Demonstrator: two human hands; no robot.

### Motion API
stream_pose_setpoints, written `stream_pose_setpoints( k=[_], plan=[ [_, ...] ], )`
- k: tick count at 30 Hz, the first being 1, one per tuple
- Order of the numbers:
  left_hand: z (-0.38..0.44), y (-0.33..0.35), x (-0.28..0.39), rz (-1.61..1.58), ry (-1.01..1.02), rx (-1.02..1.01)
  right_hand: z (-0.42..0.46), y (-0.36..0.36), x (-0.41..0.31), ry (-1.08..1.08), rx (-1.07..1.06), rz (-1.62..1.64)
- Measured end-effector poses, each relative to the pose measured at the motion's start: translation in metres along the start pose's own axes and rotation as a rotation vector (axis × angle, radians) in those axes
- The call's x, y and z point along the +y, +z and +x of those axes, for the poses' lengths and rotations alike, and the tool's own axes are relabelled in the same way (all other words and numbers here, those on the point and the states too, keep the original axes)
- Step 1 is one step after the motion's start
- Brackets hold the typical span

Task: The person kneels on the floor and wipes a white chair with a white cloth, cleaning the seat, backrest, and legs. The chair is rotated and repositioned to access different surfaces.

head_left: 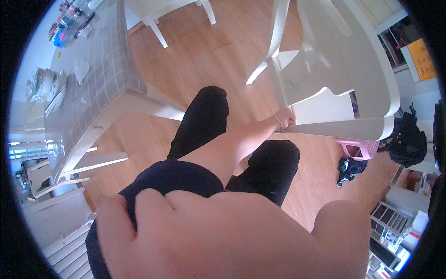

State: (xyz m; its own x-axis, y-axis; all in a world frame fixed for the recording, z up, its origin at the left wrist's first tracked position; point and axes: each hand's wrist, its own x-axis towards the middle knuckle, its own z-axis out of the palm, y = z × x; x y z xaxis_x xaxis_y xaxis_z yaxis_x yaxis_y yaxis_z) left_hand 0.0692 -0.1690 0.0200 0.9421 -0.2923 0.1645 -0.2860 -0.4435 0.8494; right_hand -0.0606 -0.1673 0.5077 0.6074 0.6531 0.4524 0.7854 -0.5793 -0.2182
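Observation:
My left arm reaches across between my black-trousered legs (pixel 273 167). At its end my left hand (pixel 285 118), with a thin bracelet at the wrist, has its fingers closed on the edge of a white chair (pixel 359 62). Part of its grip is hidden. The chair's pale seat (pixel 324 108) shows through a cut-out in the backrest. Very near the camera, blurred and filling the lower middle, is what appears to be my right hand (pixel 226 237). Whether it holds anything cannot be seen.
On the left stands a table with a checked grey cover (pixel 104 73), bearing stacked bowls (pixel 48 83) and bottles (pixel 71 17). Another white chair (pixel 167 8) is beyond. A pink stool (pixel 362 148), shoes (pixel 350 171) and a black bag (pixel 407 139) sit on the right.

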Motion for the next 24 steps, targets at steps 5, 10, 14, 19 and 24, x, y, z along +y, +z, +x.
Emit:
stream_pose_setpoints(
  k=[5,10,14,19,24],
  plan=[
    [0.015,0.002,-0.003,0.167,0.095,-0.088,-0.001,-0.001,0.005,0.009,-0.016,0.037],
    [0.043,-0.006,-0.008,0.717,0.59,-0.25,-0.005,-0.003,0.004,0.05,-0.038,0.078],
    [0.032,0.019,-0.018,0.589,0.283,-0.086,-0.011,-0.006,0.015,0.141,-0.02,0.149],
    [0.034,0.003,0.037,0.377,0.051,-0.497,-0.04,-0.024,0.038,0.489,0.296,0.275],
    [0.003,-0.02,-0.027,-0.043,-0.506,-0.295,-0.038,-0.003,0.05,0.528,0.617,0.339]
  ],
)
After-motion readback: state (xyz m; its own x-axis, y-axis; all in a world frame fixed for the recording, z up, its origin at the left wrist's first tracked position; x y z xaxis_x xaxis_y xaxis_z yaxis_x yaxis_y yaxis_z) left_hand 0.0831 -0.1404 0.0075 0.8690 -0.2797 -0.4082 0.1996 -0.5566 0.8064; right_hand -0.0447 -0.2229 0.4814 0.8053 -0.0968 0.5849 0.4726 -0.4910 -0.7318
